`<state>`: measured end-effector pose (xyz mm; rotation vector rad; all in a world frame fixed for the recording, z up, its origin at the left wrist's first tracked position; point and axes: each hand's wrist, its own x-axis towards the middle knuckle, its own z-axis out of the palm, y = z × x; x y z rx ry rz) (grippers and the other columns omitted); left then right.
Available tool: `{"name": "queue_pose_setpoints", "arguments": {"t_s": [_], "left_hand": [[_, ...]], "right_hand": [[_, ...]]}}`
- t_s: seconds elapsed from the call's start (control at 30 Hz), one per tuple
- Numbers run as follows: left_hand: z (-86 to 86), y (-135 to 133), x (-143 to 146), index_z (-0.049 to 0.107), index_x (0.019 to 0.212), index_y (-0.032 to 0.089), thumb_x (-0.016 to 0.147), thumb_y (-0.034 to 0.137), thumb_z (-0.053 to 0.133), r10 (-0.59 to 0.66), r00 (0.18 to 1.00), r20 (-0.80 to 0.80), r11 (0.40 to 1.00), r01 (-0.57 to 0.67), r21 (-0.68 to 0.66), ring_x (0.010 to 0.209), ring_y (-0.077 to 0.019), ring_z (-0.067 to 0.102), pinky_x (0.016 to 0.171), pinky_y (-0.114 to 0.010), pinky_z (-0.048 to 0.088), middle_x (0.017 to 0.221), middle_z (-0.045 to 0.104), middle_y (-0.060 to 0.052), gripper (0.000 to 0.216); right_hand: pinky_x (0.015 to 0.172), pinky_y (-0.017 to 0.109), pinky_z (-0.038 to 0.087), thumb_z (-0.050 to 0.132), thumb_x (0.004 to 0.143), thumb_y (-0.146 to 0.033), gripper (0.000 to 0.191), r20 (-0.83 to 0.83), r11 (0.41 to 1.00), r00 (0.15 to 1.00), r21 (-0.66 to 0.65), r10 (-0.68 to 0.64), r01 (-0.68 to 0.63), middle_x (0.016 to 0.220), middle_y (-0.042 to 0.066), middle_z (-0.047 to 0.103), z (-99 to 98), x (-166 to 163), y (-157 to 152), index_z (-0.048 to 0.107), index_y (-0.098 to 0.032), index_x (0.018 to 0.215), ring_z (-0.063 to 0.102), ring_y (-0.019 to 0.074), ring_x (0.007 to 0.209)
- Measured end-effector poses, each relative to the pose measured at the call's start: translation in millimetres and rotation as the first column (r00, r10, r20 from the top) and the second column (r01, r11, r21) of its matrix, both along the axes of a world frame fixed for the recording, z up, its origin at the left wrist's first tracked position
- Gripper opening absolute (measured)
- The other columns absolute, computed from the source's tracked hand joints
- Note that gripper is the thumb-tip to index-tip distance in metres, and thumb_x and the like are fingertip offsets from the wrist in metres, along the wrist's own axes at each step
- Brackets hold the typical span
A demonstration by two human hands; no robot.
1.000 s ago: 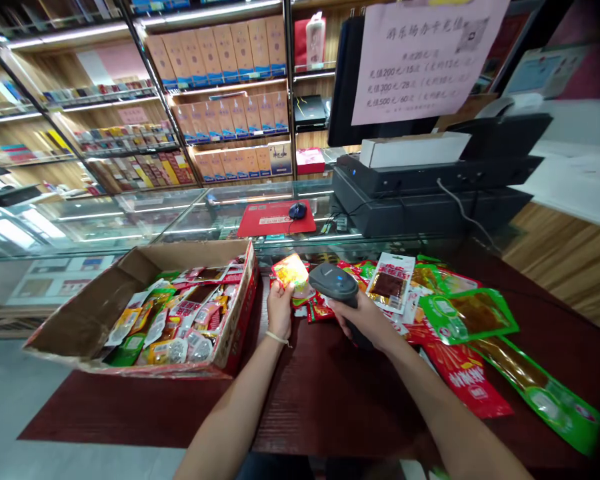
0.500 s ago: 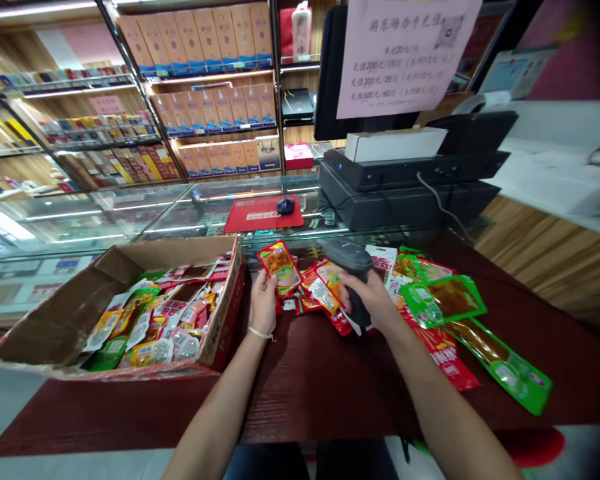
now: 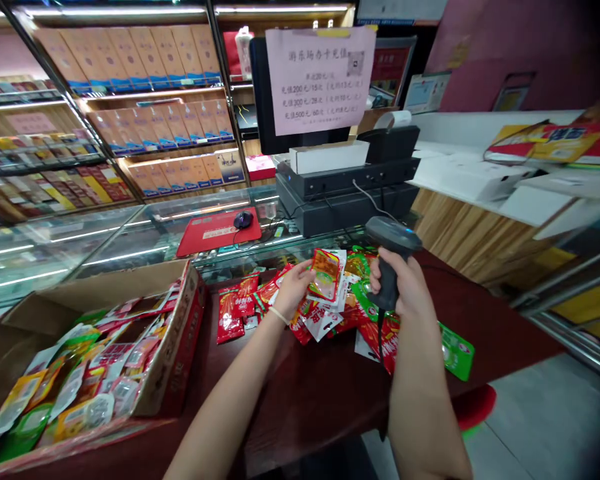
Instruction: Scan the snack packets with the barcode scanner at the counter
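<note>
My left hand [image 3: 294,288] pinches the edge of a red-bordered snack packet [image 3: 326,275] with a yellow-green print, held above a pile of other packets. A black barcode scanner [image 3: 391,233] is gripped by its handle in my right hand [image 3: 403,280], its cord hanging down past the table edge. Beneath and between my hands lie loose snack packets [image 3: 325,321], mostly red and white. A green packet [image 3: 457,352] shows partly behind my right forearm. Several red packets [image 3: 230,313] lie left of my left hand.
An open cardboard box [image 3: 177,347] of snack packets stands at the left on the dark red table [image 3: 300,400]. Behind are a glass counter [image 3: 130,240], a red mouse pad [image 3: 205,235], a mouse [image 3: 243,219], a monitor with a pink notice [image 3: 320,80] and a cash drawer [image 3: 330,212].
My view has turned to the right. My left hand has brought its packet rightward over the pile. The scanner has moved right and up, away from the packets it was over.
</note>
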<state>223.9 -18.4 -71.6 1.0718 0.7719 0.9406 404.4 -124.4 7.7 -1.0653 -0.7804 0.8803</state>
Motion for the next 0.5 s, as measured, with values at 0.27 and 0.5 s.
{"name": "queue_pose_setpoints", "arguments": {"t_s": [0.27,0.5], "left_hand": [[-6.1,3.8,-0.5,0.072,0.111,0.020,0.075,0.018,0.073,0.030,0.995,-0.095,0.981,-0.011,0.194,0.124,-0.0269,0.061,0.112,-0.045,0.041,0.131,0.067,-0.011,0.036],[27.6,-16.0,-31.1,0.074,0.104,0.021,0.079,0.017,0.066,0.085,0.978,-0.190,0.930,-0.009,0.368,0.111,-0.0269,0.067,0.106,-0.046,0.046,0.116,0.073,-0.009,0.027]], "right_hand": [[0.037,0.023,0.039,0.072,0.079,-0.043,0.028,-0.006,1.000,1.000,0.009,-0.028,0.028,0.054,-0.008,0.051,0.3,4.2,-4.5,0.050,-0.025,0.081,0.046,0.0108,0.038],[0.037,0.022,0.039,0.074,0.078,-0.041,0.028,-0.009,0.988,0.988,0.006,0.154,-0.154,0.053,-0.006,0.052,13.8,-30.6,4.3,0.053,-0.023,0.080,0.046,0.0105,0.038]]}}
